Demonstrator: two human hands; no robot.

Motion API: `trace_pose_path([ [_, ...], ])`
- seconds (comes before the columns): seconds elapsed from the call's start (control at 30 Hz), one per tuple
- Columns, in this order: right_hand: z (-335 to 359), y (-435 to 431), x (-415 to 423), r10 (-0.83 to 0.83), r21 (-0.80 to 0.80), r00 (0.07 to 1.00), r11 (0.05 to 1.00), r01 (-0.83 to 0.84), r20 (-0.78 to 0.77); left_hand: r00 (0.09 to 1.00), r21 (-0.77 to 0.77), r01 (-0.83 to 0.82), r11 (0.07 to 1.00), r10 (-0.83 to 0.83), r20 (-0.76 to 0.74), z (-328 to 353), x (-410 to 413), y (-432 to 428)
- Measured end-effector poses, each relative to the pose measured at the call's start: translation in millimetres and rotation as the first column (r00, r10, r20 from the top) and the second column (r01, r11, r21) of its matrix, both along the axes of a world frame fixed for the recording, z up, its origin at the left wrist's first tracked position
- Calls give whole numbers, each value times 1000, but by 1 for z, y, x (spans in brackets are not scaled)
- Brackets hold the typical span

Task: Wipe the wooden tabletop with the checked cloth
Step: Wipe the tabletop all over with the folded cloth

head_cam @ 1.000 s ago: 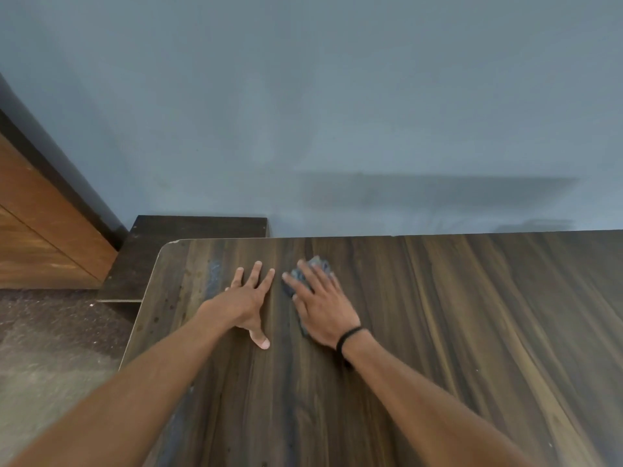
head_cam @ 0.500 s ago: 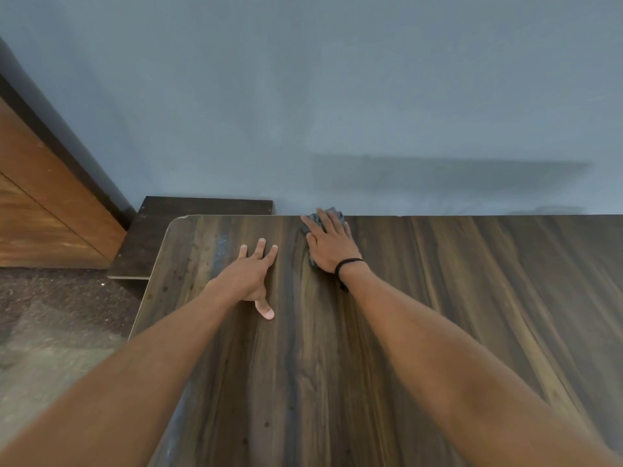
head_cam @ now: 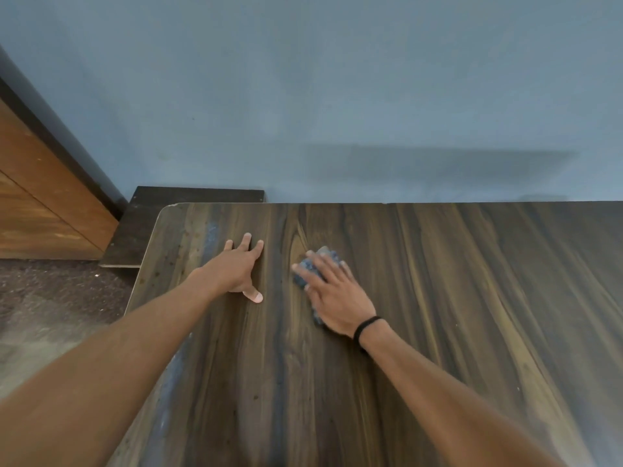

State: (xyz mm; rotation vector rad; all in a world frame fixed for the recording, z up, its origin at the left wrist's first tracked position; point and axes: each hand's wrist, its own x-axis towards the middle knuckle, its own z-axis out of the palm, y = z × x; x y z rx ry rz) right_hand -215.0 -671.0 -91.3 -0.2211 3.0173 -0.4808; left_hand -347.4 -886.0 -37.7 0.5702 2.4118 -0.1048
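The dark wooden tabletop fills the lower right of the view. My right hand, with a black band on its wrist, lies flat with spread fingers on the blue checked cloth and presses it onto the wood. Most of the cloth is hidden under the palm; only its far and left edges show. My left hand rests flat on the tabletop a little to the left of the cloth, fingers straight and thumb out.
A blue-grey wall runs right behind the table's far edge. A lower dark board sits past the table's rounded left corner. A brown wooden door and speckled floor lie to the left.
My right hand slid the cloth from the far edge by the wall back toward me and a little to the right. My left hand stayed planted in place.
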Motion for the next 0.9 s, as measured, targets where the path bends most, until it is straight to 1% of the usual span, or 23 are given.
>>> trace_pose_path([
  [0.07,12,0,-12,-180,4,983,984,180,37,999,-35,9,999,-8,35,0,9,-6],
  [0.1,13,-15,-9,-217,1,976,976,217,26,998,-54,8,999,-5,59,-1,14,-10],
  [0.13,11,-34,3,-189,-9,982,982,188,-13,997,-57,8,998,-4,72,-3,18,-13],
  [0.2,-2,-58,52,51,23,995,999,-49,-83,999,-32,13,999,-11,50,-5,22,-16],
  [0.23,-4,-46,68,144,56,986,989,-139,-88,999,-13,6,1000,-6,35,-5,22,-16],
  [0.27,-2,-27,70,169,65,983,984,-164,-76,1000,3,-6,1000,6,26,-4,22,-15],
  [0.3,1,-8,59,112,74,991,992,-107,-69,1000,10,-18,1000,18,25,-4,22,-13],
  [0.33,7,6,42,-17,44,999,999,19,-48,999,5,-31,1000,31,29,-2,21,-12],
  [0.37,14,8,31,-144,25,989,989,143,21,998,-8,-42,999,42,38,-1,20,-10],
  [0.4,14,-1,27,-219,21,975,976,218,40,998,-19,-50,999,51,43,-1,20,-10],
  [0.43,10,-18,35,-208,23,978,978,208,1,998,-23,-52,998,53,39,-2,20,-10],
  [0.47,3,-36,54,-85,48,996,995,87,-35,998,-19,-49,999,50,32,-2,21,-11],
  [0.5,-6,-45,78,78,60,995,995,-74,-67,999,-13,-45,999,46,24,-3,23,-11],
  [0.53,-9,-41,96,195,66,977,979,-190,-85,999,-10,-43,999,43,16,-2,24,-12],
  [0.57,-7,-28,95,235,62,968,971,-230,-83,999,-10,-44,999,44,11,0,25,-12],
  [0.6,-4,-15,81,198,70,975,979,-192,-102,999,-10,-49,999,49,9,1,26,-10],
  [0.67,9,-9,50,-65,-2,998,998,65,-19,998,-17,-54,998,54,12,5,25,-8],
  [0.7,11,-17,44,-154,9,988,988,154,17,998,-23,-52,998,53,19,6,24,-7],
  [0.73,8,-30,48,-143,21,990,990,143,1,998,-25,-49,998,50,24,6,26,-7],
  [0.77,4,-39,59,-27,49,999,998,29,-33,999,-19,-42,999,43,24,5,27,-7],
  [0.83,0,-26,79,254,102,966,963,-248,-41,999,19,-44,999,44,5,3,31,-11],
  [0.87,1,-11,76,264,100,964,961,-258,-43,999,43,-52,998,52,-2,4,33,-13],
  [0.9,4,-1,68,166,82,985,983,-162,-43,998,61,-57,997,57,-6,4,35,-15],
])
